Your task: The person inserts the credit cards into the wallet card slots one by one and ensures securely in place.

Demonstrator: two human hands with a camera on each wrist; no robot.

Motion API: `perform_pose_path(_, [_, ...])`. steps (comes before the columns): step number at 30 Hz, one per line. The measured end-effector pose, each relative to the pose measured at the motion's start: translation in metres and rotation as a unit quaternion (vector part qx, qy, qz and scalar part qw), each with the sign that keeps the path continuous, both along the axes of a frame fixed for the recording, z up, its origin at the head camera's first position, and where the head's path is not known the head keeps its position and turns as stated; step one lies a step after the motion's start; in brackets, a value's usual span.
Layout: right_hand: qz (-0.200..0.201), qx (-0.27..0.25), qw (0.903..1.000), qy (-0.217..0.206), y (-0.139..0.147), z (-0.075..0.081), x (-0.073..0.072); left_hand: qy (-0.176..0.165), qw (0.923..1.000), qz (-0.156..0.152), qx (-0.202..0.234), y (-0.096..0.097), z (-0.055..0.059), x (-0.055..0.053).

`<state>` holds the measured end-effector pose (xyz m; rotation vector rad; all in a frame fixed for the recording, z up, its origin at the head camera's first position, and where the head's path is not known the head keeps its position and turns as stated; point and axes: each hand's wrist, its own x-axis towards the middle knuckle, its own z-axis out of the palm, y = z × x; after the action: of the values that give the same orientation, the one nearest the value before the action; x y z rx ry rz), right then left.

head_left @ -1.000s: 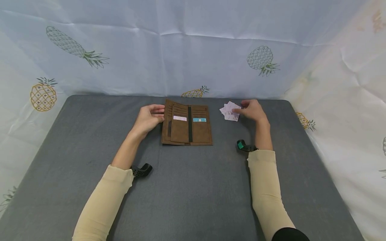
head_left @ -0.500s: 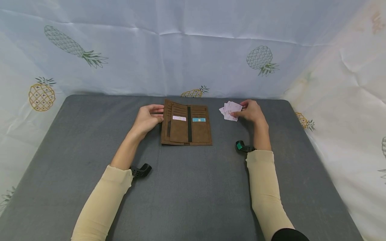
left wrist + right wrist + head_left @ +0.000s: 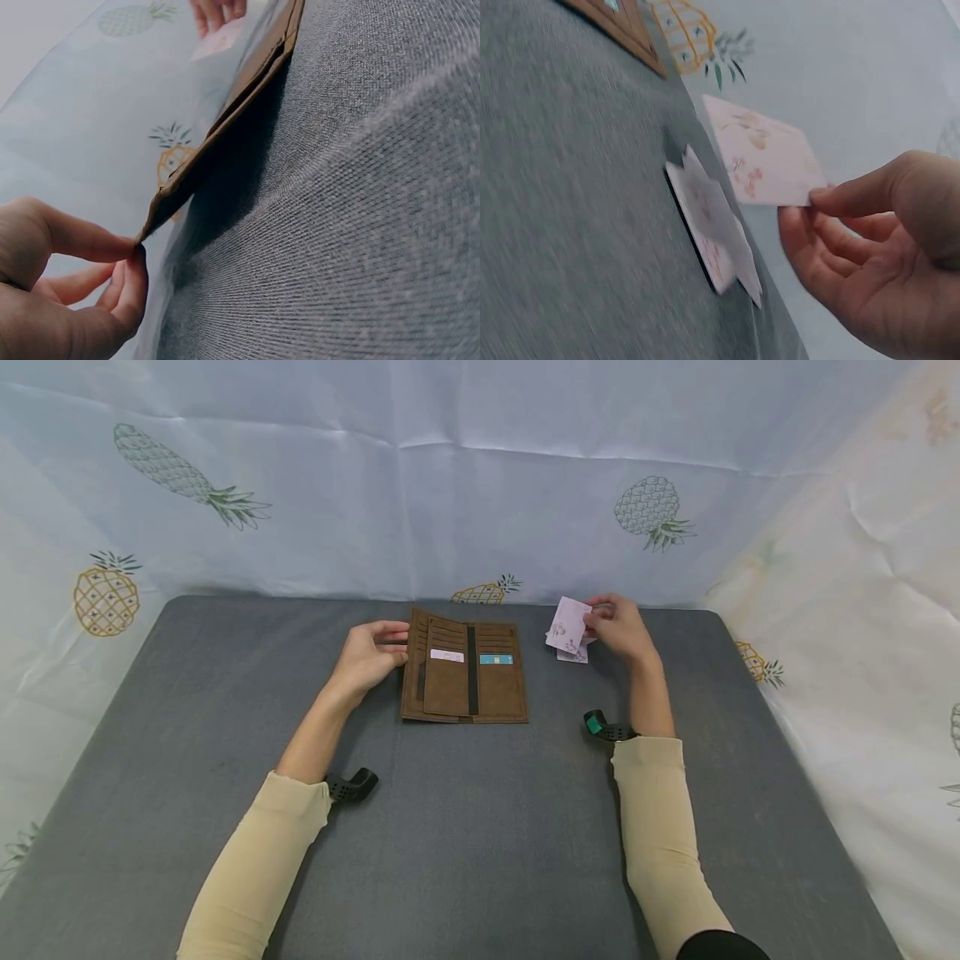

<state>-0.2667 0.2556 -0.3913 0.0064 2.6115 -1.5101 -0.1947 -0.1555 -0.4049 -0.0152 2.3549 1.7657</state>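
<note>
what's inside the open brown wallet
A pale pink card and a blue card, each partly tucked in. The wallet covers the rest of both, and anything hidden deeper inside cannot be seen.

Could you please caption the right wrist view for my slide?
The right hand pinches a pink card above other cards on the grey table.

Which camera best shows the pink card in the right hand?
The right wrist view: the pink card appears largest there, its floral print visible, pinched by the right hand. The head view shows it smaller, partly covering other cards; the left wrist view shows it small, near the top.
</note>
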Motion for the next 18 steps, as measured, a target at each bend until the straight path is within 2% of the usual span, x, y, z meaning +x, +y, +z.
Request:
perform_pose_path(7, [-0.007,-0.085,0.9960,0.027,-0.029,0.000,-0.001,-0.002,1.0000,0.004,-0.003,0.000,-0.001,0.002])
perform_pose_path(18, [0.028,-0.092,0.9948,0.033,-0.067,-0.011,-0.004,0.000,1.0000,0.004,0.000,0.001,-0.003,-0.001])
